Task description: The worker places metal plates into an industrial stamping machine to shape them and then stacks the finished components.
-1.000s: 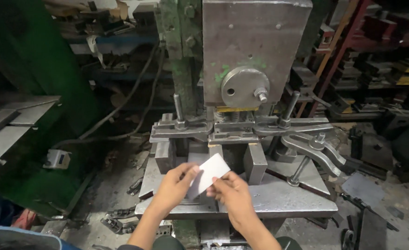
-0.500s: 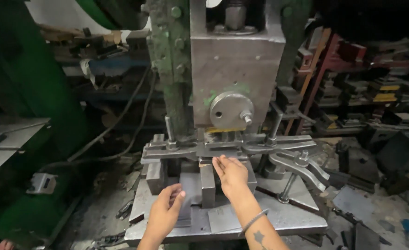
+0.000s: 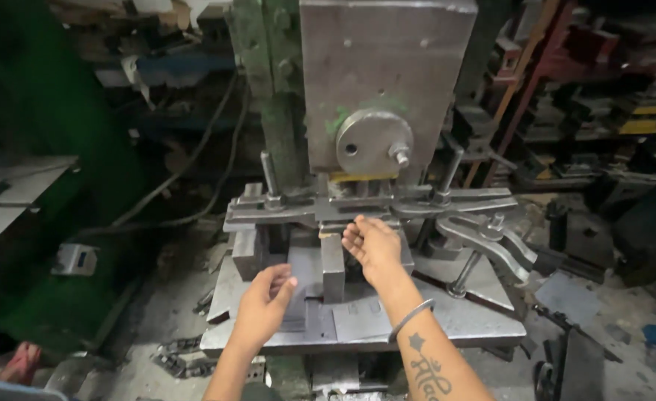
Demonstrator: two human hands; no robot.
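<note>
From the head view, both bare hands work at a press (image 3: 387,82), a heavy grey steel block with a round disc (image 3: 374,141) on its front, standing on a green column (image 3: 276,82).

The right hand (image 3: 372,246) reaches in under the clamp bar (image 3: 365,208), palm turned left, fingers (image 3: 358,226) loosely curled and a little apart; they hold nothing that can be seen, and the tips are close to an upright steel block (image 3: 332,266) in the die, whether touching it cannot be told. A thin bangle (image 3: 411,318) sits on that wrist, and a dark tattoo (image 3: 426,365) shows on the forearm.

The left hand (image 3: 265,308) hovers lower and nearer, over the front left of the flat base plate (image 3: 462,315). Its fingers (image 3: 280,281) are bent and slightly spread, pinching nothing. Just beyond them lies a flat grey sheet piece (image 3: 304,269), resting in the die left of the upright block; a second flat piece (image 3: 361,319) lies on the plate between the two forearms.

A curved clamp arm (image 3: 491,236) sits on the right side of the plate. Left of the press a black cable (image 3: 194,163) hangs, with a green machine body (image 3: 53,171) behind it. Metal scrap (image 3: 179,356) litters the floor below, and shelves (image 3: 625,126) of dark parts fill the right background.
</note>
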